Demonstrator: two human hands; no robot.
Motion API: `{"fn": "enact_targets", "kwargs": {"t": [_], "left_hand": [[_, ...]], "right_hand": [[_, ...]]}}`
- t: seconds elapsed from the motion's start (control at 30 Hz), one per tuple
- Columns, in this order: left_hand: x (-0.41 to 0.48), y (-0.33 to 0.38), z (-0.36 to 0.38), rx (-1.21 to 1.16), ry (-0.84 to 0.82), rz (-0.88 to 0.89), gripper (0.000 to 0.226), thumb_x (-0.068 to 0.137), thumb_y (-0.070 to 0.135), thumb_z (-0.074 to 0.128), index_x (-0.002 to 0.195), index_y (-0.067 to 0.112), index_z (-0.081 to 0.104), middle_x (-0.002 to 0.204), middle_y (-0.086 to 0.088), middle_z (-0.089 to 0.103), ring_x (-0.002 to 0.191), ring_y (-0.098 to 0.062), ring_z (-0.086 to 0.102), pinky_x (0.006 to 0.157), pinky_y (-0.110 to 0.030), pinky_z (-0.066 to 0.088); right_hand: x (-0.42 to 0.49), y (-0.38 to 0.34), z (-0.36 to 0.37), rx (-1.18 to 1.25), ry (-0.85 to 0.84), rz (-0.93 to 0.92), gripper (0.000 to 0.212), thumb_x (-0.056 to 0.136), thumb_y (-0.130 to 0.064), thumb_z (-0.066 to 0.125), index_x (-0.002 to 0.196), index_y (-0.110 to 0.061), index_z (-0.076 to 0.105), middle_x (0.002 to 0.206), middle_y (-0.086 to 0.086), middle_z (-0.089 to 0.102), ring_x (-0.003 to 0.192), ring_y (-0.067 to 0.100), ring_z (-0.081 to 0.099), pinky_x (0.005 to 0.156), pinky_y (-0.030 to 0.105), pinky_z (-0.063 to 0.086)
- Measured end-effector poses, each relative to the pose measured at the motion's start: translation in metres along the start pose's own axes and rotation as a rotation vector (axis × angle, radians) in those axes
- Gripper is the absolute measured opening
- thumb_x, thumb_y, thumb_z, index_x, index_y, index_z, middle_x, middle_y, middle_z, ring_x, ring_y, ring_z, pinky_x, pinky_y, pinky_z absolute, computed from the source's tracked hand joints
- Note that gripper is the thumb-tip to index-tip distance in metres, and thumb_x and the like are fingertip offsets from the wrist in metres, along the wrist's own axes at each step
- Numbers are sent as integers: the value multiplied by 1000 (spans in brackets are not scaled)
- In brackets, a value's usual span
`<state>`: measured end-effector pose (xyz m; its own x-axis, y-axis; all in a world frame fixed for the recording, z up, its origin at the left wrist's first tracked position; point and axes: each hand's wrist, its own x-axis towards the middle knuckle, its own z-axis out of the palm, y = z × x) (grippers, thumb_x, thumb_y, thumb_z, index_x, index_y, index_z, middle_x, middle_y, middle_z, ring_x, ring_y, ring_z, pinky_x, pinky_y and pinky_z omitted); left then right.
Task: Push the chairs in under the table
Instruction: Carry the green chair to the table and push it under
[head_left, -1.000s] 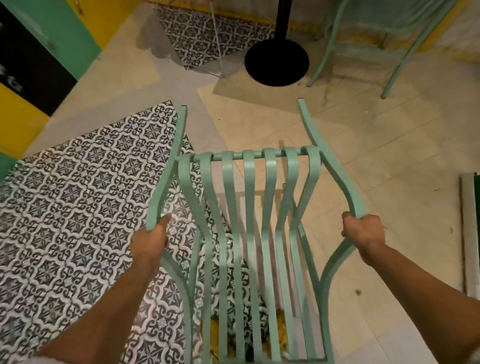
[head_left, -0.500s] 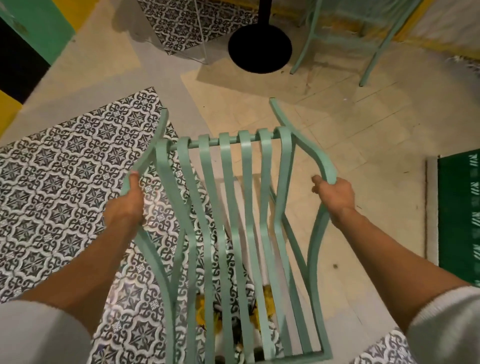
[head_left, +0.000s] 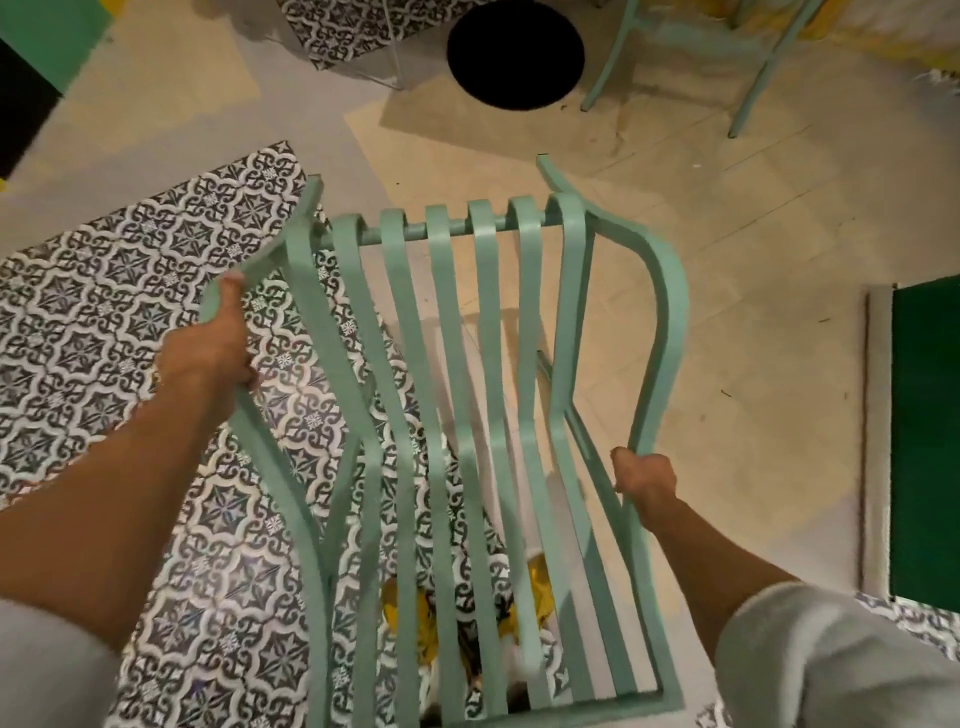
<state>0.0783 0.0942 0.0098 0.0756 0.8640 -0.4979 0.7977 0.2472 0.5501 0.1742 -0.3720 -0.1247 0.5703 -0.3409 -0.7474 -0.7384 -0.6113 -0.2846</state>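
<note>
A mint-green slatted metal chair (head_left: 447, 395) fills the middle of the view, seen from above and behind. My left hand (head_left: 208, 348) grips its left armrest. My right hand (head_left: 644, 480) grips the right armrest lower down, nearer to me. The table's round black base (head_left: 514, 54) stands on the floor ahead of the chair's front; the tabletop is out of view.
A second mint-green chair (head_left: 753, 67) stands at the top right beside the base. Patterned black-and-white tiles (head_left: 104, 322) cover the floor on the left, beige floor lies on the right. A dark green panel (head_left: 924, 441) with a white frame stands at the right edge.
The chair has come nearer the black table base. My right hand has slid back along the right armrest toward me. The view has tilted further down.
</note>
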Motion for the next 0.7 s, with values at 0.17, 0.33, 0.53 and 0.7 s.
{"fn": "enact_targets", "kwargs": {"t": [0.17,0.33,0.53,0.7], "left_hand": [[-9,-41,4,-174,-123,117,57,78,75,75,85,18,69,68,3,67,67,-21,68,74,-39,61],[-21,-158,36,39,-189,-77,53,89,58,75,98,6,74,82,-5,71,72,-20,68,64,-32,57],[-12,-190,34,137,-266,-130,43,96,37,71,113,-3,73,91,-17,74,85,-33,71,86,-45,60],[-16,-184,8,89,-296,-100,39,88,34,75,92,-5,72,79,-21,65,76,-31,62,74,-43,52]], "right_hand": [[14,-10,6,7,41,28,47,87,-33,65,114,5,69,107,25,74,100,44,71,94,51,60],[23,-22,10,14,91,18,46,84,-33,63,109,5,69,93,23,75,93,43,73,92,52,61],[11,-21,8,6,121,10,44,86,-34,62,104,5,71,80,22,74,89,42,73,90,49,61],[-19,-20,-4,-1,89,14,41,90,-31,61,103,6,70,76,22,71,73,39,70,87,48,62]]}}
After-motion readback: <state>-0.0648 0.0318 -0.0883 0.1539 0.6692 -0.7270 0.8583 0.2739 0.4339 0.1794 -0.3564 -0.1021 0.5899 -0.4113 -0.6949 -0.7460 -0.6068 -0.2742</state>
